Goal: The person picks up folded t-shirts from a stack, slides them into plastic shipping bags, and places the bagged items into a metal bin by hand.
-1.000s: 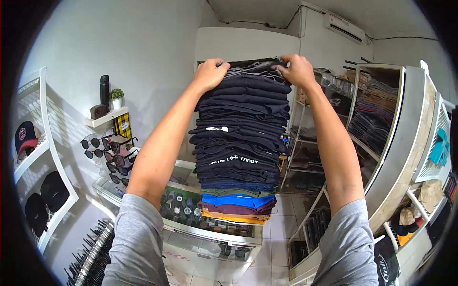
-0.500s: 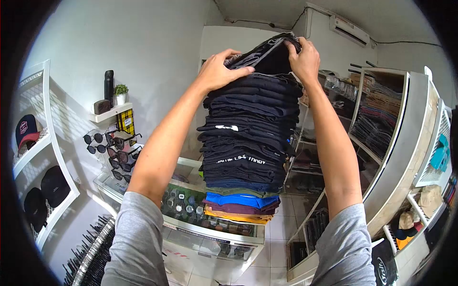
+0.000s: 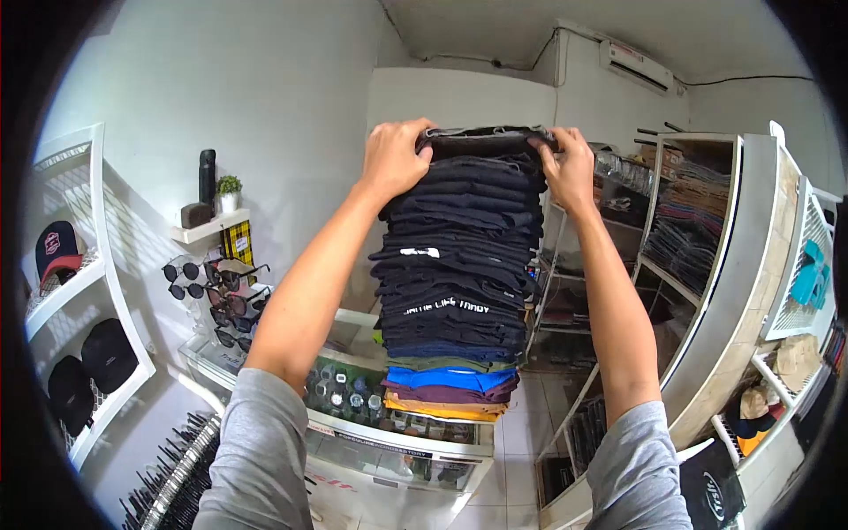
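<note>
A tall stack of folded clothes (image 3: 459,256), mostly black, rises in front of me, with blue, maroon and yellow pieces at its bottom. White lettering shows on one fold partway down. At the top lies a folded black garment (image 3: 486,146) with a greyish edge. My left hand (image 3: 397,157) pinches its left end, thumb toward me and fingers behind. At the right end, my right hand (image 3: 567,168) grips the same garment, its thumb on the near side. The fingertips of both hands are partly hidden behind the cloth.
The stack stands on a glass display case (image 3: 397,442) with watches (image 3: 340,389) inside. Sunglasses (image 3: 225,291) hang at the left, near a white rack with caps (image 3: 110,353). Shelves of folded clothes (image 3: 689,221) stand at the right.
Both hands have come down with the black garment. Its raised, slanting, open fold now lies nearly level and flatter on the stack.
</note>
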`<action>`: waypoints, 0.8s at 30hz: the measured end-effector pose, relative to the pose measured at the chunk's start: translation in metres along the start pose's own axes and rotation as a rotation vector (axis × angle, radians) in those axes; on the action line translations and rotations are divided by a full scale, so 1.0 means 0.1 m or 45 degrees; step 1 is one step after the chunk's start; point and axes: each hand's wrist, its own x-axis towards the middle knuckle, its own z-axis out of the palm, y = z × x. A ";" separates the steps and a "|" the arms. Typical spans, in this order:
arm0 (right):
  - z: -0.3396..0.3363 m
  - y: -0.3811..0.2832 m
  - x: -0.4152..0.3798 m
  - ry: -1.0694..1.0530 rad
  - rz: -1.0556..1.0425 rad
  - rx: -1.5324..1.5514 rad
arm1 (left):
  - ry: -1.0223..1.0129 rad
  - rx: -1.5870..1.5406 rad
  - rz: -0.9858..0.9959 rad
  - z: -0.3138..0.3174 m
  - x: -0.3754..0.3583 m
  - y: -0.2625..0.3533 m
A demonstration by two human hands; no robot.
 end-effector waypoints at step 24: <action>-0.52 -0.42 -0.99 0.103 1.556 1.617 | 0.160 -2.013 -1.207 -0.16 -1.02 0.25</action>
